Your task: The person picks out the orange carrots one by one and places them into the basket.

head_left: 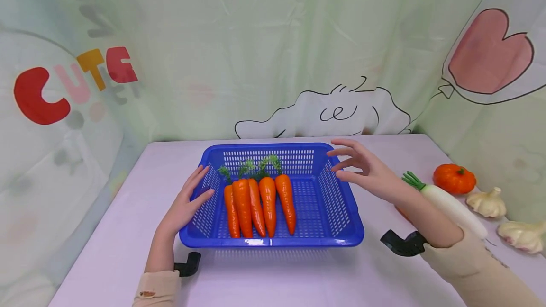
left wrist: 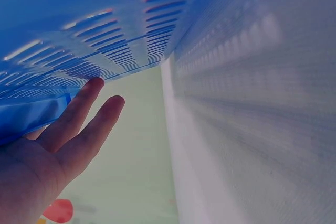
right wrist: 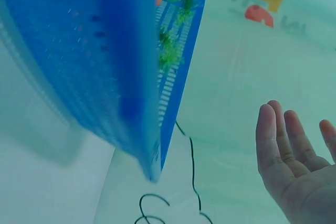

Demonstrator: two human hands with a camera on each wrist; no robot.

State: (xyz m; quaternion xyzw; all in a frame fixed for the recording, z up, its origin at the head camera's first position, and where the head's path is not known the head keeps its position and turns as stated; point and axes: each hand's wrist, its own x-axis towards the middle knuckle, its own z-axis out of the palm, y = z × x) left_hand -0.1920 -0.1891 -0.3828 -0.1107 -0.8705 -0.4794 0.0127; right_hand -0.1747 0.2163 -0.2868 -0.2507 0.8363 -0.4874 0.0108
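A blue plastic basket (head_left: 273, 242) with slotted walls sits on the table, holding several orange carrots (head_left: 243, 207) with green tops laid side by side toward its left half. At the basket's left rim is the left hand (head_left: 184, 210), thumb over the edge. In the left wrist view, straight fingers (left wrist: 86, 135) extend along the outer slotted wall; whether they press on it cannot be told. Above the right rim hovers the right hand (head_left: 362, 167), its fingers loosely spread and holding nothing. The right wrist view shows that hand (right wrist: 294, 169) apart from the basket (right wrist: 131, 77).
Right of the basket lie a white radish (head_left: 454, 207) with a green top, a small orange pumpkin (head_left: 454, 179) and two garlic bulbs (head_left: 487, 203). Part of a reddish-orange thing shows under the right forearm. A printed curtain (head_left: 192, 60) hangs behind the table.
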